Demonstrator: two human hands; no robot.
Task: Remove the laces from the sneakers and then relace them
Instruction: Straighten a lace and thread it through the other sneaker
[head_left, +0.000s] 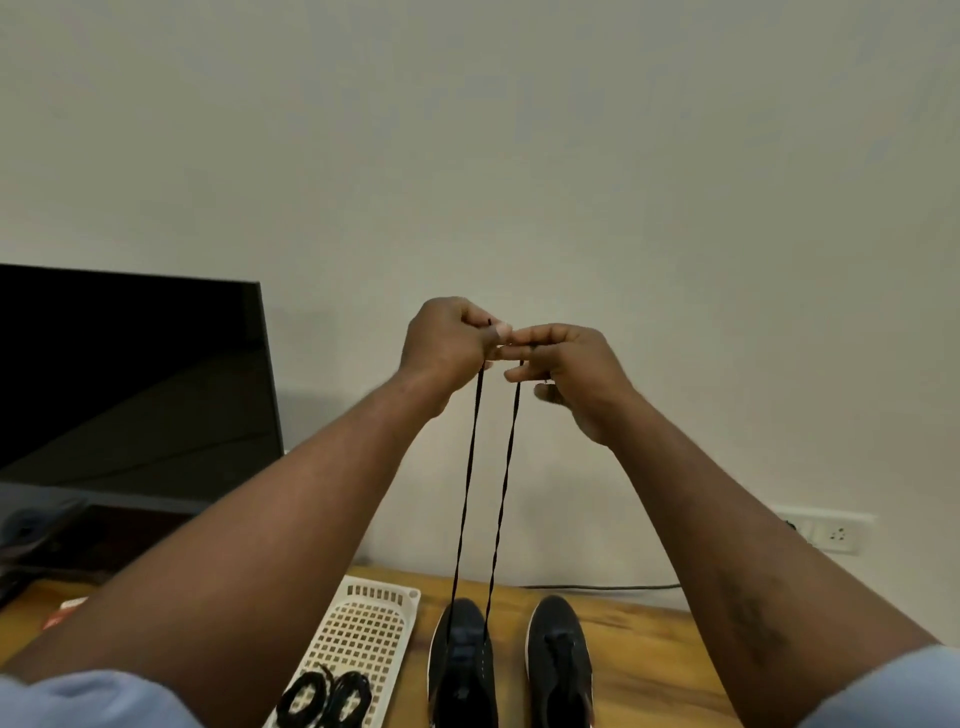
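Two dark sneakers with pale sole edges stand side by side on the wooden table (639, 654), toes pointing away. From the left sneaker (462, 670) a thin black lace (467, 467) rises in two taut, nearly parallel strands. The left hand (447, 348) pinches one strand's tip and the right hand (571, 374) pinches the other strand. The right sneaker (560, 660) stands apart, its lacing too dark to read. Two coiled black laces (324, 699) lie in the white basket (384, 590) beside the left sneaker.

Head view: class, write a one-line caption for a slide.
Left hand and right hand pinch both ends of a black lace rising from the left sneaker.
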